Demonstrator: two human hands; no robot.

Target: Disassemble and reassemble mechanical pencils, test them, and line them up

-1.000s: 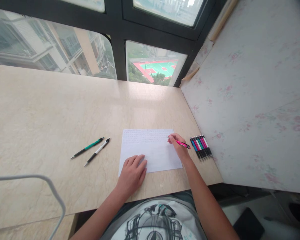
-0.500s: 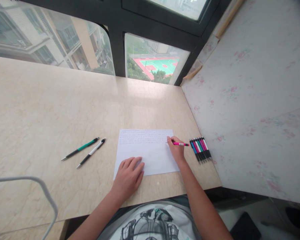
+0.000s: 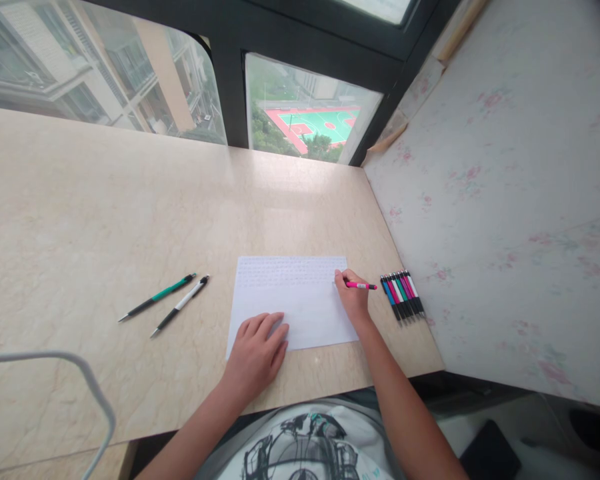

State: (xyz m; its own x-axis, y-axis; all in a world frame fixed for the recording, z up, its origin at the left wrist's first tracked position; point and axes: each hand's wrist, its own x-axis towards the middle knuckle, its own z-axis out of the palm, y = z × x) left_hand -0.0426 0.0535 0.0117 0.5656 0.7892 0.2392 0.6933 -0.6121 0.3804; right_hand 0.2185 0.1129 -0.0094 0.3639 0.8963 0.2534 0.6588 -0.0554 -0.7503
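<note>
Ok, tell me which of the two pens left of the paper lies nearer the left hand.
The white pen of that pair: it lies on the side toward the left hand, while its neighbour, the green pen, lies beyond it, farther away.

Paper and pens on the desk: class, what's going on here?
A person grips a pink pen in the right hand at the right side of the paper, whose upper part bears rows of small writing. The left hand rests on its lower left. A green pen and a white pen lie to the left; a row of pens lies to the right.
</note>
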